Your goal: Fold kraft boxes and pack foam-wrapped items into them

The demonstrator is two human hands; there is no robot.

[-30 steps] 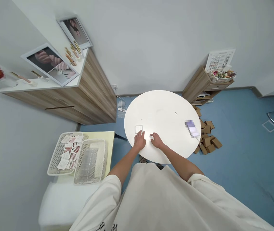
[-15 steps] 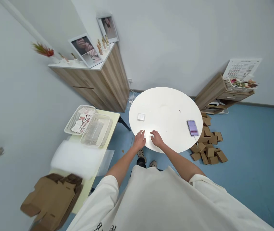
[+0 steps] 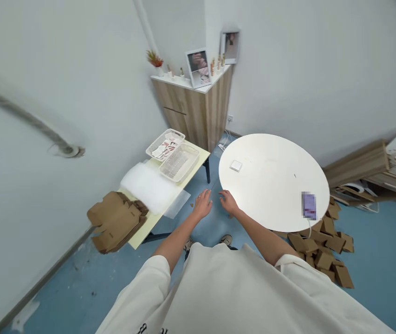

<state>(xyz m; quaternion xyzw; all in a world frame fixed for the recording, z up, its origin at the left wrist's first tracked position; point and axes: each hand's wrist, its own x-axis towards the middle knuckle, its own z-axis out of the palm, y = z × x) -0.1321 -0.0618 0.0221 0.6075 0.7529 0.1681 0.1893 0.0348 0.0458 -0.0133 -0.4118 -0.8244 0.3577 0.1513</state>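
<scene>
My left hand hangs in the air over the blue floor, between the two tables, fingers apart and holding nothing. My right hand is at the left edge of the round white table, its fingers spread and also holding nothing. A small white square item lies on the round table near its left side. On the narrow pale-yellow table to the left are a white basket with printed cards, a clear-looking basket, white foam sheets and flattened brown cardboard.
A purple pixelated object with a white cable lies at the round table's right. Brown boxes are heaped on the floor beside it. A wooden cabinet fills the corner; a low shelf unit stands at right.
The view has turned left, so the tables, baskets and cabinet appear farther right. My hands, earlier over the round table's front edge, are now by its left side and the gap.
</scene>
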